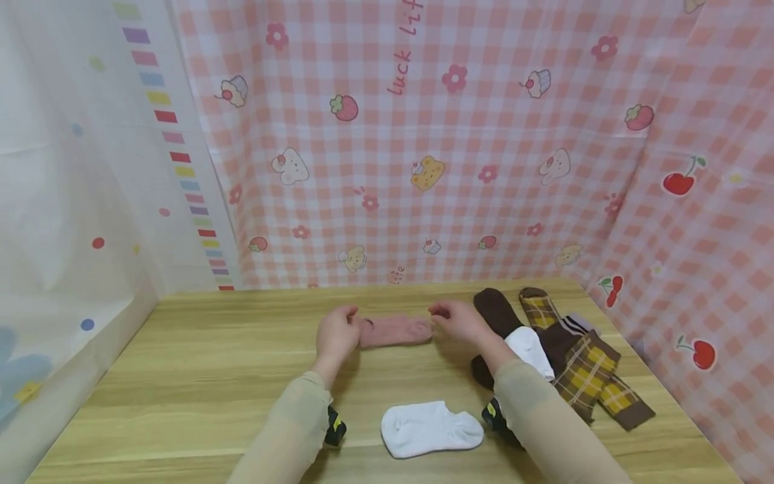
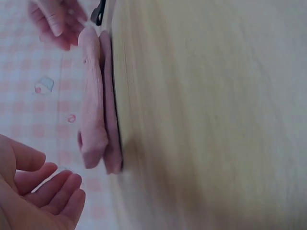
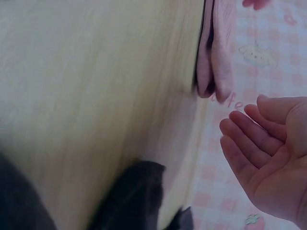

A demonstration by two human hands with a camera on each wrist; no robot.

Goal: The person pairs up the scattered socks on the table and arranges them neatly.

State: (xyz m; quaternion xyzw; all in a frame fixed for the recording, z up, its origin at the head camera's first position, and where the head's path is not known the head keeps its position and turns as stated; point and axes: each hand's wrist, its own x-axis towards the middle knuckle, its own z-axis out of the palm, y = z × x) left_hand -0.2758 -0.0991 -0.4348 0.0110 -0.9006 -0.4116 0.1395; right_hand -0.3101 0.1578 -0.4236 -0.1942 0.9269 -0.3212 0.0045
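Pink socks [image 1: 396,331], stacked in two layers, lie flat across the table toward its back. At their left end is my left hand [image 1: 337,334], its fingers loosely bent and holding nothing; a small gap to the pink fabric [image 2: 93,105] shows in the left wrist view. By the other end hovers my right hand [image 1: 462,323], palm side visible in the right wrist view, fingers relaxed and apart from the socks [image 3: 221,57]. Nearer the front, between the forearms, a white ankle sock [image 1: 431,430] lies by itself.
On the right side is a loose pile: dark brown socks [image 1: 497,312], another white sock [image 1: 529,351] and yellow-brown plaid socks [image 1: 586,373]. My right forearm passes over the pile's left edge. Pink checked cloth [image 1: 387,202] hangs behind the wooden table [image 1: 199,376].
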